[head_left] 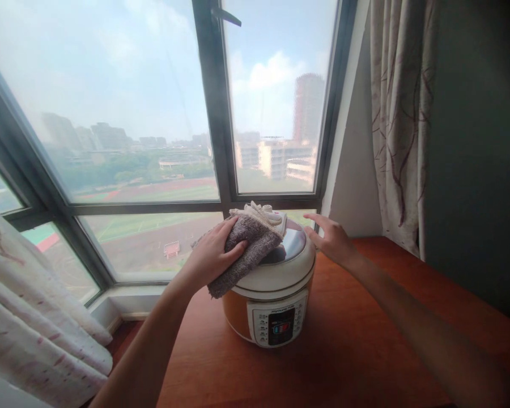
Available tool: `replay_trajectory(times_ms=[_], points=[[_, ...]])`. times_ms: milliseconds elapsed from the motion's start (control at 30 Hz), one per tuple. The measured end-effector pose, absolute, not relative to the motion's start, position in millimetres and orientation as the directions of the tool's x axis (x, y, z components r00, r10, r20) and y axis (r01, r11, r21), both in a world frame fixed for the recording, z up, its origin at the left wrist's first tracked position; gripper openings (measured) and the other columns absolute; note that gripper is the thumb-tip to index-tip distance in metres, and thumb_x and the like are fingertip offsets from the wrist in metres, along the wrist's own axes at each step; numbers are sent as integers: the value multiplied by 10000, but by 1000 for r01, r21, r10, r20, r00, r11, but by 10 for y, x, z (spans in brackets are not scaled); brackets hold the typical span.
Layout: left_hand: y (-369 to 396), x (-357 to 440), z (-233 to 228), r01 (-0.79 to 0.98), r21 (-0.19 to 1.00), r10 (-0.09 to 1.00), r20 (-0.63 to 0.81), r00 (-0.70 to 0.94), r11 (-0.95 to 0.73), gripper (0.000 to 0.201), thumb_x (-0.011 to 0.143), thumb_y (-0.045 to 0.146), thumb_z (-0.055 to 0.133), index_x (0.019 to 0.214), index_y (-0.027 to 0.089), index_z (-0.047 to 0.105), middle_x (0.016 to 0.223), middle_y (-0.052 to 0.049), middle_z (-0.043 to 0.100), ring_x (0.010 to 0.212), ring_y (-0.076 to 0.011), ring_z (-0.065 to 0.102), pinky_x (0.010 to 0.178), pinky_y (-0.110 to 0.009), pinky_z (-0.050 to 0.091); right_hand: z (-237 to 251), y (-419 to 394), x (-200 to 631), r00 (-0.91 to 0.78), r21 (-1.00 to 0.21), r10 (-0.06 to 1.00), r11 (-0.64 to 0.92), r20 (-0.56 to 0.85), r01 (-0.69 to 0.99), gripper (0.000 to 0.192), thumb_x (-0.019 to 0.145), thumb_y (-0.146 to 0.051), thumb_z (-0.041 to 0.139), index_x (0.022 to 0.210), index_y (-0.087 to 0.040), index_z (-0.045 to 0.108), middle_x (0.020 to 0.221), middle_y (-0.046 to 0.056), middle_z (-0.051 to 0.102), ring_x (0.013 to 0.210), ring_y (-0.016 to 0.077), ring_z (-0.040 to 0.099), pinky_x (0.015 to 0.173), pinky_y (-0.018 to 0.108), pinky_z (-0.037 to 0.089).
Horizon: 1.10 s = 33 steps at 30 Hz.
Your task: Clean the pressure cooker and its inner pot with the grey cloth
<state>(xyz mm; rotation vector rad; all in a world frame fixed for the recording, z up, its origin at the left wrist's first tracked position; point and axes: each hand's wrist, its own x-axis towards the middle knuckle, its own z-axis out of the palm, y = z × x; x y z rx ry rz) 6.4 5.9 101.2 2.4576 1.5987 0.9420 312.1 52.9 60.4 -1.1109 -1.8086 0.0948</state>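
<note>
Left grip: my left hand [215,252] lies flat and curled over a grey-brown towel [249,252], fingers wrapped across its near fold — pressing it, not pinching it.
Right grip: my right hand [332,238] is spread, fingers loose and apart, holding nothing; its fingertips [311,231] meet the right-hand edge of the cooker lid, or come just short of it — I cannot tell which.
Towel: it sits centre frame, bunched on the left half of the lid [287,249], one end hanging down over the left rim, a paler folded edge showing at the top.
Cooker: the electric pressure cooker [272,294] stands upright on the reddish wooden table [348,345], control panel [280,324] facing me, low in the middle of the frame.
Relation: the lid lies between my two hands, left hand on top of it through the towel, right hand at its side.
Towel's long axis: upper right to lower left across the lid.
Behind: the window [212,113] fills the upper left; a curtain [397,113] hangs at upper right.
</note>
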Motion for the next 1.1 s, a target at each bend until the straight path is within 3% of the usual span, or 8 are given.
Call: replay_trajectory(times_ms=[200, 367, 500, 600, 700, 833, 933, 1100], points=[[452, 141, 1151, 773, 461, 853, 485, 192, -436, 499, 941, 473, 420, 1317, 237, 649, 1215, -89, 736, 1095, -340, 670, 919, -425, 492, 230, 522, 3062, -177, -494, 673, 672, 718, 552, 416, 997, -353, 382, 1271, -217, 664, 1353, 110, 649, 1302, 264, 568, 1139, 482, 426], [952, 260, 1339, 645, 596, 854, 488, 182, -478, 598, 890, 643, 409, 988, 149, 731, 954, -103, 761, 885, -286, 692, 785, -361, 502, 190, 546, 3050, -147, -490, 656, 677, 741, 549, 426, 1004, -341, 370, 1293, -209, 653, 1363, 115, 640, 1327, 254, 546, 1163, 481, 403], [1109, 558, 1467, 696, 545, 862, 455, 221, -467, 562, 865, 659, 446, 878, 167, 718, 896, -116, 752, 868, -282, 677, 777, -364, 483, 151, 577, 3053, -148, -478, 640, 689, 754, 545, 425, 1011, -340, 364, 1301, -212, 647, 1365, 111, 636, 1330, 251, 541, 1162, 478, 406], [960, 778, 1521, 795, 418, 869, 419, 262, -441, 574, 802, 732, 522, 888, 194, 704, 954, -136, 746, 904, -314, 669, 800, -387, 467, 141, 575, 3041, -139, -475, 640, 682, 756, 556, 435, 1016, -347, 352, 1306, -200, 641, 1372, 122, 627, 1339, 257, 530, 1169, 483, 395], [719, 923, 1541, 880, 103, 844, 355, 403, -464, 714, 672, 811, 616, 1012, 186, 677, 1052, -166, 714, 946, -359, 661, 804, -413, 471, 150, 564, 3026, -140, -472, 639, 681, 756, 560, 449, 1022, -342, 327, 1306, -176, 634, 1363, 140, 625, 1335, 259, 527, 1171, 483, 387], [588, 1003, 1533, 767, -149, 690, 356, 631, -624, 703, 622, 626, 779, 1176, 215, 645, 1123, -128, 691, 1024, -357, 655, 889, -414, 451, 162, 563, 3027, -157, -480, 645, 688, 748, 544, 442, 1020, -330, 323, 1325, -196, 613, 1383, 131, 607, 1326, 265, 525, 1153, 493, 401], [656, 1002, 1557, 705, -72, 647, 342, 681, -705, 642, 647, 603, 777, 1176, 258, 665, 1115, -76, 716, 1018, -323, 666, 882, -375, 443, 161, 572, 3044, -173, -484, 648, 695, 742, 532, 433, 1021, -330, 325, 1337, -221, 601, 1393, 115, 604, 1325, 270, 524, 1145, 508, 403], [814, 911, 1626, 716, 168, 722, 340, 603, -677, 614, 624, 730, 726, 1023, 264, 729, 925, -22, 743, 887, -279, 675, 762, -328, 455, 142, 587, 3074, -174, -468, 634, 703, 754, 535, 429, 1026, -345, 336, 1331, -220, 610, 1395, 118, 607, 1346, 259, 514, 1156, 495, 398]])
